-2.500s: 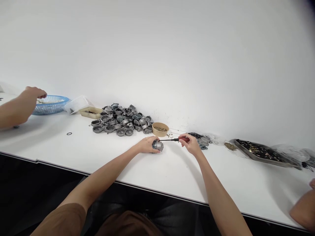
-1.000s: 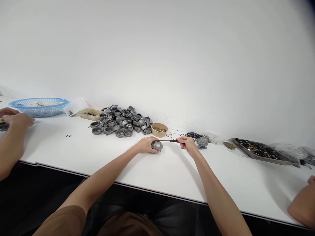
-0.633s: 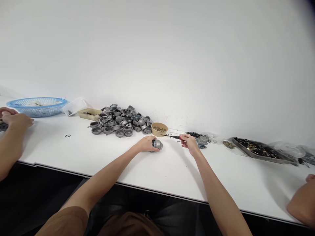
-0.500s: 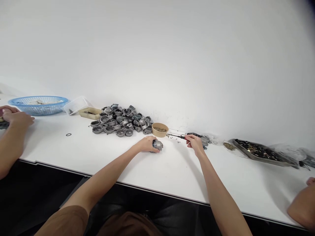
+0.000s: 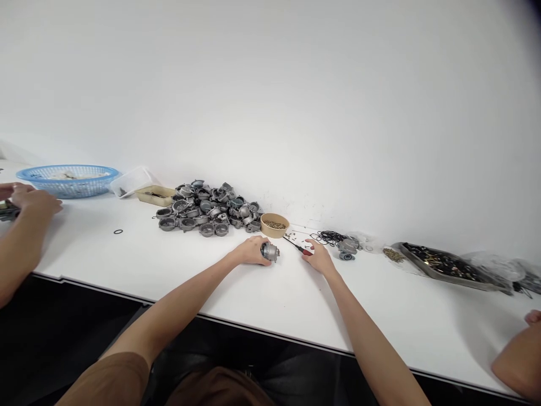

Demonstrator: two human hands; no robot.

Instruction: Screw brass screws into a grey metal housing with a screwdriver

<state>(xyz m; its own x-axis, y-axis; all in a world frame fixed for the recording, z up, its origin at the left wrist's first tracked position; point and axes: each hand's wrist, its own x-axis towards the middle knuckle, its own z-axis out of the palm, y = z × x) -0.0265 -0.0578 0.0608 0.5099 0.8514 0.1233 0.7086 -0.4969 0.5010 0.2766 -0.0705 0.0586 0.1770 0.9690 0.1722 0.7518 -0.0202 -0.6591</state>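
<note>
Our left hand (image 5: 252,250) grips a small grey metal housing (image 5: 270,251) on the white table (image 5: 270,293). Our right hand (image 5: 318,258) holds a red-handled screwdriver (image 5: 298,246) low, tip toward loose screws (image 5: 292,235) by the tan bowl (image 5: 274,224). We judge picking a screw comes next. Open tabletop lies toward us; parts crowd the wall side.

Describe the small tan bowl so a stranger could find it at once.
Start at the big heap of grey metal castings against the white wall. At its right edge stands the tan bowl, just beyond the left hand. It alone is round, beige and filled with tiny brassy pieces.
</note>
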